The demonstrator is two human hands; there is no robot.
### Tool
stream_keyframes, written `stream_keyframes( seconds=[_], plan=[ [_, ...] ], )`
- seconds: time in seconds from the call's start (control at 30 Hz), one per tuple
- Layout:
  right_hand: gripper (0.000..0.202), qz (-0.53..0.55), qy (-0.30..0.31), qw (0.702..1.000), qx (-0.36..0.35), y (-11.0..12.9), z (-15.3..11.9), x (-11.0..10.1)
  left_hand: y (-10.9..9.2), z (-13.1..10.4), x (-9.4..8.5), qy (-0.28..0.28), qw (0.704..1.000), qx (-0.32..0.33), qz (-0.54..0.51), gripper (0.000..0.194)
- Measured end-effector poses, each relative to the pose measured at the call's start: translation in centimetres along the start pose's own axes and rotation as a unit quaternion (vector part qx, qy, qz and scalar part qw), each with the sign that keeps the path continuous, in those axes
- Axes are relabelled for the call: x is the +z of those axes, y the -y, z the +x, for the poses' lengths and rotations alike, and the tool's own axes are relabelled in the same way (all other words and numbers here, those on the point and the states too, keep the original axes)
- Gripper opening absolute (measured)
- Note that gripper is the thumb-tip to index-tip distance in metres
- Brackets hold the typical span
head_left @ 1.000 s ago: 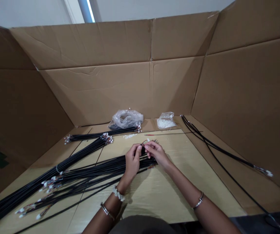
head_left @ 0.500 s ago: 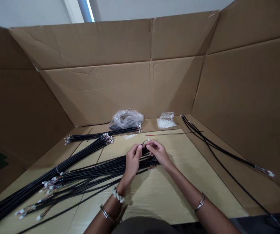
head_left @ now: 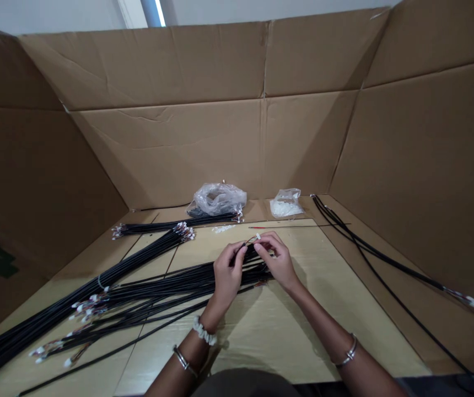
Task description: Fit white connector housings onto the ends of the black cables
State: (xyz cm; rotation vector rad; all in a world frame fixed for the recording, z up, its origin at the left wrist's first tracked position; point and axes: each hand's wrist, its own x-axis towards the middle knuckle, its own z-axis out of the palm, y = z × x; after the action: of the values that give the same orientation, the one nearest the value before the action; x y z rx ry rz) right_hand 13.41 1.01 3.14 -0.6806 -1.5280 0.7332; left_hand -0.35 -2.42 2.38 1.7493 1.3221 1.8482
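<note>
My left hand [head_left: 227, 270] is closed in a pinch on the end of a black cable, where thin coloured wires come out. A small white connector [head_left: 257, 237] sits on these wires, between the fingertips of both hands. My right hand [head_left: 278, 260] has its fingers bent together close to the connector; what they grip is too small to make out. Beneath the hands, a loose bundle of black cables [head_left: 166, 292] stretches left, with white connectors [head_left: 90, 307] at its left ends.
A tied cable bundle [head_left: 125, 268] lies at the left, another bundle [head_left: 179, 223] behind it. Two clear plastic bags [head_left: 220, 199] [head_left: 286, 204] stand at the back. More black cables [head_left: 386, 255] run along the right. Cardboard walls [head_left: 171, 138] enclose the table.
The view has shifted slightly. The white connector now shows more clearly above the fingertips, and my right hand's fingers have changed their position beside it.
</note>
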Motion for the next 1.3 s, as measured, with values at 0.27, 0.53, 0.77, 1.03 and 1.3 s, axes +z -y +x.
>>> stream_keyframes(
  seconds=[0.27, 0.53, 0.77, 1.03, 1.3],
  plan=[
    [0.015, 0.017, -0.007, 1.000, 0.003, -0.10, -0.02, 0.07, -0.54, -0.04, -0.16, 0.001, 0.999, 0.039, 0.004, 0.014],
    [0.019, 0.014, -0.008, 1.000, 0.005, 0.31, -0.26, 0.24, -0.88, -0.15, -0.24, 0.003, 0.999, 0.047, 0.019, 0.019],
    [0.016, 0.024, -0.007, 1.000, 0.005, 0.28, -0.43, 0.25, -0.88, -0.31, -0.44, -0.005, 0.990, 0.128, 0.057, 0.015],
    [0.014, 0.055, -0.009, 0.998, 0.018, 0.17, -0.47, 0.38, -0.72, -0.40, -0.39, -0.010, 0.985, 0.160, 0.069, 0.014],
    [0.021, 0.073, -0.020, 0.996, 0.047, 0.17, -0.32, 0.23, -0.93, -0.35, -0.42, -0.008, 0.989, 0.128, 0.067, 0.018]
  ],
)
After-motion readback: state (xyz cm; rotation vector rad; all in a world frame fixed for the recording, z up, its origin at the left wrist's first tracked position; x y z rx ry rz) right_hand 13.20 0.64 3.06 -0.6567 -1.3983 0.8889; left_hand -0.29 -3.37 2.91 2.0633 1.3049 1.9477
